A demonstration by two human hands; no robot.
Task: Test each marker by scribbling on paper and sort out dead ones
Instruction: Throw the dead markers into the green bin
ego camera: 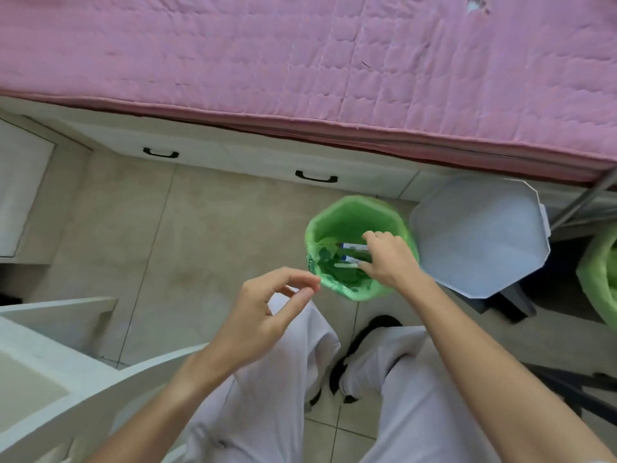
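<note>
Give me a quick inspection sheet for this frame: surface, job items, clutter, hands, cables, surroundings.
Surface: beige tiled floor; no paper in view.
Job's things: markers over the open bin, which is lined with a green bag; count unclear.
Clutter: bin lid flipped open to the right; second green-lined bin at the right edge.
Hands: right hand over the bin mouth, its grip on the markers; left hand beside the bin rim, fingers loosely curled, holding nothing.
Cables: nothing seen.
Surroundings: pink quilted bed with white drawers beneath; white furniture at left; person's pale trousers below.
</note>
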